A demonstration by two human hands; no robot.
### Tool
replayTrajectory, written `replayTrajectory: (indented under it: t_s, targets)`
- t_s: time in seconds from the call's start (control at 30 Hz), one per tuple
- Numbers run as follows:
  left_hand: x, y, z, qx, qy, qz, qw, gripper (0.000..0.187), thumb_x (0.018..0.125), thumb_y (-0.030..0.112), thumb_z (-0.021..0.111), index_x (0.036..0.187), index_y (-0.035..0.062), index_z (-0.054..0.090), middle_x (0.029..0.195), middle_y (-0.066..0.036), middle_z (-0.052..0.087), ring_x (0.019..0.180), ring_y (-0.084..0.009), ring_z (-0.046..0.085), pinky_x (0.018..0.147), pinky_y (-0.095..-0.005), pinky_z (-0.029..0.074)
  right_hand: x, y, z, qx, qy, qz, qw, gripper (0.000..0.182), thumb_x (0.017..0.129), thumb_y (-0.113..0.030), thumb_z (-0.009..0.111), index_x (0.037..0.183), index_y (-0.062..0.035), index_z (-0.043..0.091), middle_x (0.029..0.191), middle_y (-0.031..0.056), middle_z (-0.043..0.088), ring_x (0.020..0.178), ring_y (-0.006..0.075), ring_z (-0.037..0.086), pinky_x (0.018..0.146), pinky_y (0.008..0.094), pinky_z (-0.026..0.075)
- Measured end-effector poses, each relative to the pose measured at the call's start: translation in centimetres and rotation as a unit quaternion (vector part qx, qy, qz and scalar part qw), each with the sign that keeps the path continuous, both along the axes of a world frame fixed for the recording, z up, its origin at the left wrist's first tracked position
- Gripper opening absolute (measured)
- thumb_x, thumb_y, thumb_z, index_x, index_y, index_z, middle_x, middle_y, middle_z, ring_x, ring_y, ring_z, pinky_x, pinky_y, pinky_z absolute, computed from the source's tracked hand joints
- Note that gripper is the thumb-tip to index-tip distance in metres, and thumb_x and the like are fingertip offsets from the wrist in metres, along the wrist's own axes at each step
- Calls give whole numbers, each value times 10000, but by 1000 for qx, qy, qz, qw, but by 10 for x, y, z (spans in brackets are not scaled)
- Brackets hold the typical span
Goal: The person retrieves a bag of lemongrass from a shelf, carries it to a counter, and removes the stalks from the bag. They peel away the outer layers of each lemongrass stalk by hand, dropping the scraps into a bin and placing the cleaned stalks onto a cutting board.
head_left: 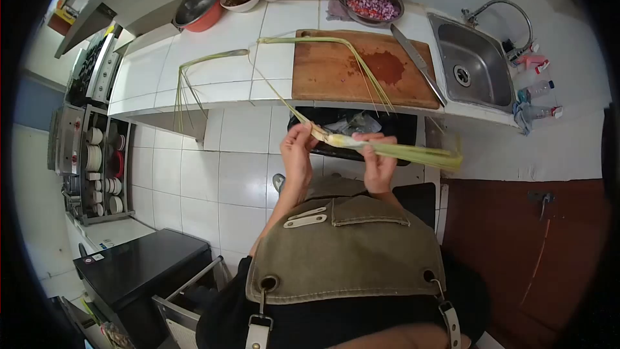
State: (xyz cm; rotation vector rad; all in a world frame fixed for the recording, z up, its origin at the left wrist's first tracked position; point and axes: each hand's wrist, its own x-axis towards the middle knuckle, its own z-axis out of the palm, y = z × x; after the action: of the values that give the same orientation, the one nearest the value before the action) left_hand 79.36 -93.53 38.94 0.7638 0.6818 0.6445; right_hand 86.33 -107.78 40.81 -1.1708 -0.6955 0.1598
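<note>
Both hands hold a long, pale-based bundle of green stalks (420, 154) in the air, in front of the tabletop's (219, 81) near edge and above an open black container (403, 132). The left hand (297, 150) pinches the bundle's pale end between thumb and fingertips. The right hand (380, 163) has its fingers closed around the stalks farther along, its thumb laid along them, and the leafy green ends jut out to the right. A thin yellow-green strip (278, 95) runs from near the left fingers up toward the tabletop; whether it is joined to the bundle I cannot tell.

A folded green leaf (216, 57) hangs over the tabletop's edge at the left, and a second long green leaf (323, 40) lies bent across the brown wooden chopping board (323, 74). A broad steel knife (413, 52) rests along the board's right side.

The step in hand looks like stripping or sorting the stalks; separating a layer would call for a firm right hold and a careful left pinch.
</note>
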Motion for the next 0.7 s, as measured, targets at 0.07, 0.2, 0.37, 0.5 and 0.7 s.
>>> replayTrajectory:
  t_s: [0.07,0.2,0.37,0.5,0.7]
  targets:
    - [-4,6,16,40,-6,-23,999,121,864,146,577,860,30,610,795,-34,625,712,-91,590,663,-205,475,3,-3,12,-15,99,-16,995,98,939,-115,368,951,-20,390,983,180,542,885,204,565,775,323,506]
    - [-4,0,56,105,-24,-56,993,104,870,125,567,863,23,584,803,-39,624,729,-82,586,683,-209,473,12,-9,27,83,175,12,981,128,950,-139,379,978,-21,419,1003,173,560,917,193,581,777,321,519]
    - [-3,-4,76,131,-57,-85,986,122,882,130,548,883,11,569,821,-81,621,759,-132,595,716,-251,481,15,-15,37,146,200,57,967,128,952,-157,378,982,-40,419,1012,173,551,935,196,577,805,339,524]
    - [-3,-8,84,117,-72,-86,987,132,885,133,541,881,3,564,822,-96,618,779,-157,599,741,-276,484,14,-18,39,154,208,65,964,127,952,-169,381,983,-51,416,1007,170,554,935,191,580,806,348,525]
    - [-4,-12,90,94,-94,-107,985,135,886,140,538,874,8,563,822,-90,613,755,-141,591,696,-255,471,13,-22,45,177,214,76,958,123,953,-172,374,988,-60,413,995,164,565,918,192,591,793,344,533]
